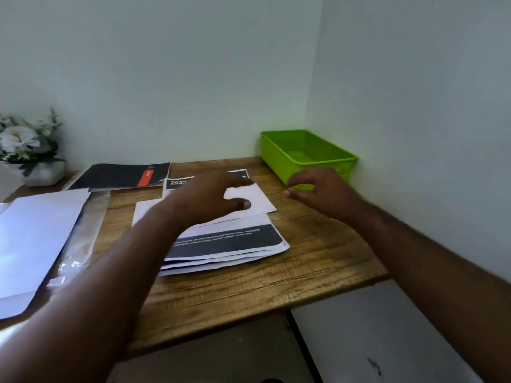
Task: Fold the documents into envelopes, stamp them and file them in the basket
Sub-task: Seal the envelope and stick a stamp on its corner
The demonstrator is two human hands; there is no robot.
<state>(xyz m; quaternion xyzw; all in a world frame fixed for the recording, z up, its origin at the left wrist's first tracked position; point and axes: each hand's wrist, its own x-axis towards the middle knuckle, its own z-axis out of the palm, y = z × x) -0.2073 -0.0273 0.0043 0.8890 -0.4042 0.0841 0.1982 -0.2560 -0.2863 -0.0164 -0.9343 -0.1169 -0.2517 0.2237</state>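
A stack of printed documents [229, 241] with dark bands lies in the middle of the wooden desk [304, 261]. On top of it sits a white envelope [258, 199]. My left hand [210, 197] hovers over the envelope, fingers spread and thumb near its edge; whether it touches is unclear. My right hand [318, 189] floats to the right of the envelope with loosely curled fingers, holding nothing. A green plastic basket [307, 154] stands empty in the back right corner, just behind my right hand.
A pile of white envelopes [36, 241] in a clear wrapper lies at the left. A black notebook [124, 175] with a red stripe rests at the back. A white flower pot [33, 153] stands far left. Walls close the desk at the back and right.
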